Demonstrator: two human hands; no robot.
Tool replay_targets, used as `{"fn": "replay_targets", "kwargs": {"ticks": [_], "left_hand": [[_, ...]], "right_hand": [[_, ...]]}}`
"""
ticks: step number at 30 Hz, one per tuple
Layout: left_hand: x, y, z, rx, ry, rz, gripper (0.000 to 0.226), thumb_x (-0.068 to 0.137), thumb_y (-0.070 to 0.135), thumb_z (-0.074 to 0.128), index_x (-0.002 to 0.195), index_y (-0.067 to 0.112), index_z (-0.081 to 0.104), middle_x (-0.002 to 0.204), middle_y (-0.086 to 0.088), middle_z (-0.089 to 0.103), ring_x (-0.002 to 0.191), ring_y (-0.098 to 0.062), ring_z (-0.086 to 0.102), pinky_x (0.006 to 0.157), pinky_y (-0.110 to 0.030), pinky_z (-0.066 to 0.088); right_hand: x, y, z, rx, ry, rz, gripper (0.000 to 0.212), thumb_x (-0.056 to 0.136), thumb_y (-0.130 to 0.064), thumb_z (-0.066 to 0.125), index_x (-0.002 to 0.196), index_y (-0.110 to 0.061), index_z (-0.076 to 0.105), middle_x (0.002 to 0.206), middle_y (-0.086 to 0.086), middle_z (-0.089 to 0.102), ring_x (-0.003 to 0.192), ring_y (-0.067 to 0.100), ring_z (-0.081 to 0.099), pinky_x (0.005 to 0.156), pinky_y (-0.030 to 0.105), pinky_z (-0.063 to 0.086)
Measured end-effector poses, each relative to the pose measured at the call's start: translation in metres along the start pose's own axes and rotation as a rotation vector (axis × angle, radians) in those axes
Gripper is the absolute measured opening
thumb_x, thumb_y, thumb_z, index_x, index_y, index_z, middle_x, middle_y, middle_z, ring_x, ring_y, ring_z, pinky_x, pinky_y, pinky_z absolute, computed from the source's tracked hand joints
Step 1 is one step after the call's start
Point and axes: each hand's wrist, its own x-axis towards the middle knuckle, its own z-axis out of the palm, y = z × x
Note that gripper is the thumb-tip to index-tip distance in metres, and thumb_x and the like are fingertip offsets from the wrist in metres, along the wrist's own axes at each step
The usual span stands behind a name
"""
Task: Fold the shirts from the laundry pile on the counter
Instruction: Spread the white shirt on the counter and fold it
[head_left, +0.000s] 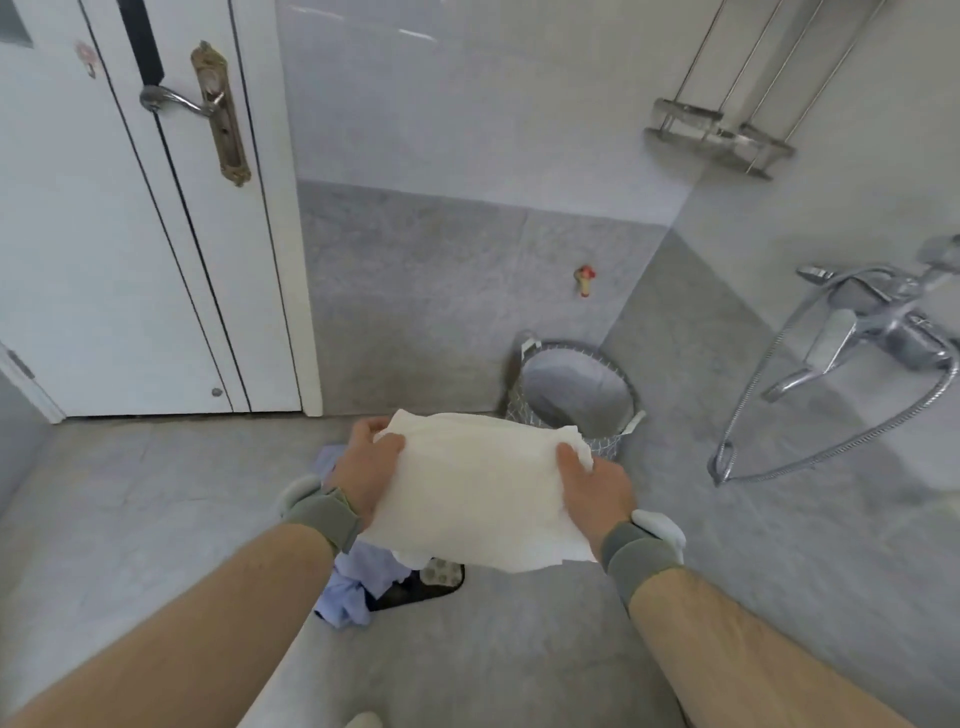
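Nearest the camera, two bare forearms reach forward, each with a grey wristband (324, 517) at the wrist. Between them hangs a folded white shirt (478, 493), held up in the air over the floor. The left hand (366, 467) grips the shirt's left edge: its thumb lies on top of the cloth and the other fingers curl under and round the far left corner, so the fabric is pinched between them. The right hand (597, 488) grips the right edge the same way, thumb pressed on top near the far right corner; its other fingers are hidden under the cloth.

Below the shirt, on the grey tiled floor (130, 519), lies a crumpled pile of light blue laundry (353, 587) that partly covers a dark mat (431, 582).

Farther off and a little right stands a round mesh laundry basket (576, 395) against the wall. To the far left is a white door (130, 234) with a brass-plated lever handle (208, 104). On the right wall are a chrome shower mixer (878, 322) with its hose (810, 441) looping down, and higher up a metal rack (722, 137).
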Motion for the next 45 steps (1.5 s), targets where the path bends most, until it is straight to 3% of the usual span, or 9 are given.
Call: {"fn": "replay_targets", "kwargs": {"ticks": [5, 9, 18, 22, 25, 28, 32, 40, 45], "left_hand": [[0.062, 0.037, 0.067, 0.088, -0.172, 0.075, 0.039, 0.094, 0.012, 0.046, 0.108, 0.049, 0.045, 0.102, -0.012, 0.06, 0.076, -0.03, 0.059, 0.065, -0.04, 0.056], [0.109, 0.043, 0.123, 0.137, -0.215, 0.05, 0.03, 0.096, 0.007, 0.042, 0.094, 0.032, 0.059, 0.101, -0.008, 0.057, 0.073, -0.025, 0.054, 0.064, -0.032, 0.049], [0.242, 0.053, 0.277, 0.182, -0.243, -0.115, 0.04, 0.083, -0.005, 0.05, 0.092, 0.029, 0.069, 0.094, -0.005, 0.062, 0.074, -0.022, 0.059, 0.054, -0.022, 0.051], [0.31, 0.045, 0.34, 0.286, -0.297, -0.083, 0.052, 0.072, -0.011, 0.054, 0.103, 0.03, 0.065, 0.117, -0.018, 0.058, 0.101, -0.039, 0.059, 0.087, -0.047, 0.054], [0.365, 0.034, 0.384, 0.395, -0.255, -0.037, 0.054, 0.07, -0.003, 0.054, 0.108, 0.035, 0.06, 0.117, -0.012, 0.057, 0.1, -0.034, 0.058, 0.085, -0.04, 0.054], [0.458, -0.006, 0.437, 0.514, -0.222, 0.006, 0.053, 0.077, -0.004, 0.048, 0.11, 0.036, 0.058, 0.111, -0.003, 0.051, 0.094, -0.025, 0.054, 0.077, -0.028, 0.048], [0.565, -0.075, 0.487, 0.642, -0.168, -0.027, 0.049, 0.082, -0.002, 0.047, 0.117, 0.031, 0.058, 0.109, 0.0, 0.045, 0.097, -0.027, 0.052, 0.086, -0.03, 0.047], [0.725, -0.209, 0.556, 0.803, -0.22, -0.078, 0.042, 0.082, 0.005, 0.047, 0.103, 0.04, 0.053, 0.107, 0.001, 0.047, 0.092, -0.024, 0.049, 0.082, -0.028, 0.041], [0.78, -0.283, 0.584, 0.99, -0.379, -0.033, 0.048, 0.084, 0.003, 0.055, 0.127, 0.024, 0.056, 0.129, -0.009, 0.057, 0.114, -0.029, 0.056, 0.097, -0.033, 0.045]], "right_hand": [[0.083, 0.016, -0.024, 0.087, 0.035, 0.129, 0.035, 0.082, -0.05, 0.053, 0.093, -0.018, 0.063, 0.083, 0.0, 0.065, 0.078, 0.025, 0.061, 0.07, 0.032, 0.049], [0.137, 0.027, -0.036, 0.169, 0.098, 0.141, 0.032, 0.075, -0.026, 0.06, 0.103, -0.025, 0.043, 0.079, -0.005, 0.057, 0.067, 0.014, 0.055, 0.053, 0.026, 0.039], [0.325, 0.101, -0.053, -0.218, -0.088, -0.234, 0.048, 0.092, -0.018, 0.049, 0.132, -0.041, 0.038, 0.11, 0.001, 0.062, 0.098, 0.028, 0.058, 0.084, 0.031, 0.043], [0.417, 0.127, -0.033, -0.308, -0.105, -0.235, 0.04, 0.093, -0.015, 0.042, 0.117, -0.045, 0.052, 0.12, 0.002, 0.054, 0.094, 0.03, 0.056, 0.081, 0.028, 0.042], [0.48, 0.144, -0.009, -0.277, -0.006, -0.108, 0.031, 0.086, -0.007, 0.043, 0.091, -0.036, 0.052, 0.107, 0.008, 0.054, 0.072, 0.027, 0.047, 0.066, 0.026, 0.034], [0.564, 0.175, 0.035, -0.272, -0.021, 0.035, 0.027, 0.085, -0.006, 0.042, 0.088, -0.031, 0.052, 0.109, 0.009, 0.053, 0.08, 0.028, 0.05, 0.067, 0.027, 0.037], [0.659, 0.222, 0.1, -0.389, -0.151, 0.13, 0.03, 0.09, -0.02, 0.042, 0.117, -0.028, 0.053, 0.123, 0.004, 0.053, 0.118, 0.03, 0.048, 0.096, 0.036, 0.04], [0.779, 0.305, 0.21, -0.439, -0.347, 0.337, 0.059, 0.085, -0.023, 0.056, 0.141, -0.014, 0.037, 0.143, 0.013, 0.039, 0.129, 0.035, 0.044, 0.106, 0.041, 0.039], [0.806, 0.353, 0.254, -0.408, -0.363, 0.401, 0.055, 0.093, -0.029, 0.051, 0.143, -0.01, 0.034, 0.149, 0.015, 0.033, 0.138, 0.029, 0.033, 0.114, 0.033, 0.025]]}}
